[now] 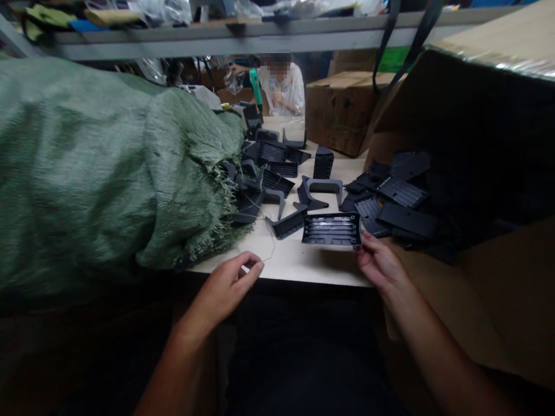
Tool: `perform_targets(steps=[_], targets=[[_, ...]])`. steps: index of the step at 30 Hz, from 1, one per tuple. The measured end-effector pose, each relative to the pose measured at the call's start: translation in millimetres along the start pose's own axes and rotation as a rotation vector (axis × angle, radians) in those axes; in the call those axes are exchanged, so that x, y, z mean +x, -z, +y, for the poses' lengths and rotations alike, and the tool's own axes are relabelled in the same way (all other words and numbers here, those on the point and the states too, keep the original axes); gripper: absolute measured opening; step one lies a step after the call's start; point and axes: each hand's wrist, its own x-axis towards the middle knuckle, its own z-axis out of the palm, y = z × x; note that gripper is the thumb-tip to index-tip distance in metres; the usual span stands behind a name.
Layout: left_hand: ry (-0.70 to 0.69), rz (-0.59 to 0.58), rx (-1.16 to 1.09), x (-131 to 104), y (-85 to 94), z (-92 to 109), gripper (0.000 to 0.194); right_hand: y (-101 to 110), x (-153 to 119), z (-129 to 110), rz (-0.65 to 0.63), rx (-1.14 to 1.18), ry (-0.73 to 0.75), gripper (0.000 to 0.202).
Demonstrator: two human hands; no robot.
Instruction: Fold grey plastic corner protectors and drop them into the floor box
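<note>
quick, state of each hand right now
Left hand: closed, apparently pinching a thin thread
Right hand: closed, holding a black, ribbed, rectangular plastic part

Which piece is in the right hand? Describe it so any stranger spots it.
Find the pale flat tabletop between the bulky green woven sack and the open brown cardboard box. Near the tabletop's front edge, the right hand grips a black ribbed rectangular plastic piece by one end. Unlike the dark plastic pieces scattered behind, it is held up.

There are one green woven-plastic sack (87, 167), two large brown cardboard boxes (340, 115) and perhaps twenty-odd overlapping black plastic pieces (332, 229).
</note>
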Motion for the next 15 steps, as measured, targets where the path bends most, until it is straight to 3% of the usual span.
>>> perform_targets(steps=[4,8,12,15], targets=[[-0.11,0.006,0.115,15.0,6.6,34.1,0.046,0.1,-17.9,12.3,-0.009,-0.044,-0.07,0.023],[-0.291,-0.037,0.126,30.9,-2.7,55.4,0.059,-2.7,-29.5,22.9,-0.033,-0.075,-0.127,0.021],[-0.317,-0.14,0.095,43.1,-16.5,58.6,0.062,-6.5,-39.1,28.3,-0.032,-0.095,-0.17,0.019],[-0.313,-0.251,-0.032,50.9,-29.0,50.2,0.044,-15.4,-50.2,26.7,-0.058,-0.123,-0.154,0.023]])
